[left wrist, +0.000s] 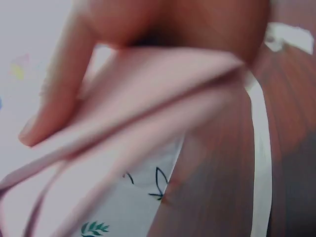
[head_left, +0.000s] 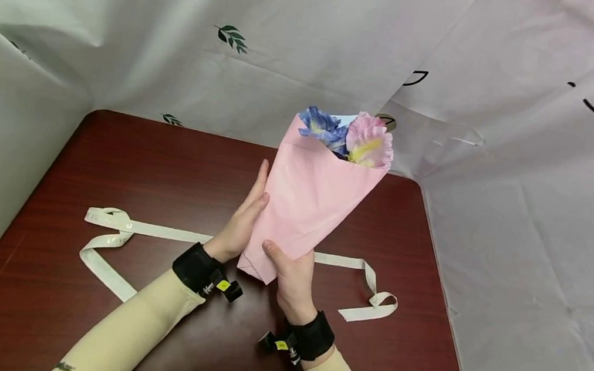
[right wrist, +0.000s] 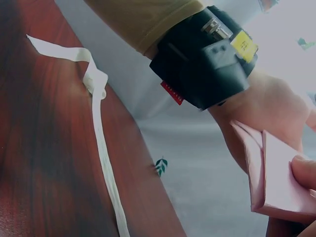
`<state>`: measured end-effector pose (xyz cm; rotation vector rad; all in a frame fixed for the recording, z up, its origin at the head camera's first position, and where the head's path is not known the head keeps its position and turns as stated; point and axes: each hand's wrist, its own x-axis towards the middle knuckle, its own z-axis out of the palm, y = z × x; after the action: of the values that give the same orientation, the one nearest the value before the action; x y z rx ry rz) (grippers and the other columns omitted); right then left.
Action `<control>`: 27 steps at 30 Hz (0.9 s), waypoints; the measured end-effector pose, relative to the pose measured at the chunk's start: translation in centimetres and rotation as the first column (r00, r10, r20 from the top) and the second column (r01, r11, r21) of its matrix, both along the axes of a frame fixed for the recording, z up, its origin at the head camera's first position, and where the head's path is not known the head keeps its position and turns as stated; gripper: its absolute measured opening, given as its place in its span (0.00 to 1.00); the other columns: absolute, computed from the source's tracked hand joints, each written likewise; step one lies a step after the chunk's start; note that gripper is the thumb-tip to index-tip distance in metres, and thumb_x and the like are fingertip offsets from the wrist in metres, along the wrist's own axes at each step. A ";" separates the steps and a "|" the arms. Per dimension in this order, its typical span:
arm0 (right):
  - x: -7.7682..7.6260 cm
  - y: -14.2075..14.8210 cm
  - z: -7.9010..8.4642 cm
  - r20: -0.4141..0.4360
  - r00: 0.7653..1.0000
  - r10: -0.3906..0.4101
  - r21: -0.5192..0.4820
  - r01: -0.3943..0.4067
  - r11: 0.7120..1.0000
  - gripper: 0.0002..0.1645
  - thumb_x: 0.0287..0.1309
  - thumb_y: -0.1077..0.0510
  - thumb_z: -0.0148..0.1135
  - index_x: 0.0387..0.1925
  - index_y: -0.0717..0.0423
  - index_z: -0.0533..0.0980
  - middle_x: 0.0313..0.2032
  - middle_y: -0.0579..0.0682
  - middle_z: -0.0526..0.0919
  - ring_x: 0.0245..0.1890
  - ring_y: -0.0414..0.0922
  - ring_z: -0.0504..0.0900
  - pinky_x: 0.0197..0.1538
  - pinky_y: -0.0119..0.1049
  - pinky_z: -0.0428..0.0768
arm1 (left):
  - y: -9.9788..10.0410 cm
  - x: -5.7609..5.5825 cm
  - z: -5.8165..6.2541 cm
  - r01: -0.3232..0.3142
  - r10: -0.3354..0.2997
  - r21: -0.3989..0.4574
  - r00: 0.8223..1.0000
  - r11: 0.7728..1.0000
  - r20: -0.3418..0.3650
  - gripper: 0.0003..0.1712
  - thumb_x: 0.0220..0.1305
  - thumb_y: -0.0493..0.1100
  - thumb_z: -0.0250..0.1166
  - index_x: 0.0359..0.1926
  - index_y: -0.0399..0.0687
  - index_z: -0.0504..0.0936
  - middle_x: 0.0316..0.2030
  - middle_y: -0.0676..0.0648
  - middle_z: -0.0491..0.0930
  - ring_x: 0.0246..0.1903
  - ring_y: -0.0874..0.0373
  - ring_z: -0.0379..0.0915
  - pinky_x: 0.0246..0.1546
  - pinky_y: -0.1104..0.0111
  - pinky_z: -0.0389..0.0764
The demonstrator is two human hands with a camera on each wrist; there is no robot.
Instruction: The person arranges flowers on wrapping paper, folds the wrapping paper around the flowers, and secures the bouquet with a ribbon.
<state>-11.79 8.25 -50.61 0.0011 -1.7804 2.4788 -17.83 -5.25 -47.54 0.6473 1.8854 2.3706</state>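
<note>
A bouquet wrapped in pink paper (head_left: 308, 201) is held at a tilt above the table, its wide mouth away from me. From the mouth show a blue flower (head_left: 322, 126) and a pink flower with a yellow centre (head_left: 370, 142). My right hand (head_left: 295, 282) grips the narrow lower end, thumb across the front and other fingers hidden behind. Along the left side of the wrap rests my left hand (head_left: 240, 225), its fingers fairly straight. Folded paper edges (right wrist: 281, 177) at the bottom appear in the right wrist view.
Beneath the bouquet a long cream ribbon (head_left: 165, 232) stretches across the dark red-brown table (head_left: 171, 163), with loops at both sides. White cloth (head_left: 309, 51) with leaf prints hangs behind and beside the table. Both wrists wear black bands with cameras.
</note>
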 end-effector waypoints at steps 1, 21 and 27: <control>0.0 0.0 0.0 0.006 1.000 0.005 -0.006 -0.005 1.000 0.36 0.49 0.68 0.77 0.59 0.57 0.70 0.53 0.58 0.79 0.53 0.51 0.80 0.53 0.40 0.81 | 0.0 0.0 0.0 0.018 -0.019 0.035 0.999 0.999 0.028 0.36 0.82 0.50 0.38 0.81 0.70 0.32 0.78 0.69 0.30 0.77 0.70 0.21 0.75 0.56 0.27; -0.4 0.7 -0.4 0.109 0.976 0.189 -0.043 -0.185 0.982 0.32 0.57 0.65 0.72 0.62 0.57 0.69 0.53 0.55 0.80 0.51 0.48 0.82 0.50 0.37 0.82 | -0.8 0.5 -1.4 0.097 -0.160 0.402 0.979 0.910 0.126 0.45 0.76 0.28 0.43 0.81 0.70 0.39 0.80 0.61 0.38 0.76 0.55 0.44 0.65 0.71 0.67; -0.5 1.1 -0.4 0.187 0.946 0.267 -0.138 -0.243 0.960 0.27 0.68 0.56 0.65 0.62 0.59 0.68 0.50 0.52 0.81 0.49 0.44 0.84 0.47 0.35 0.83 | -1.1 0.8 -2.3 0.045 -0.123 0.414 0.979 0.909 0.162 0.45 0.77 0.28 0.42 0.81 0.72 0.39 0.80 0.62 0.39 0.77 0.56 0.42 0.67 0.71 0.64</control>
<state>-12.25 9.31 -50.99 -0.0328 -1.8145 2.8551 -17.03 -6.35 -49.79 0.4920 1.2696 2.6809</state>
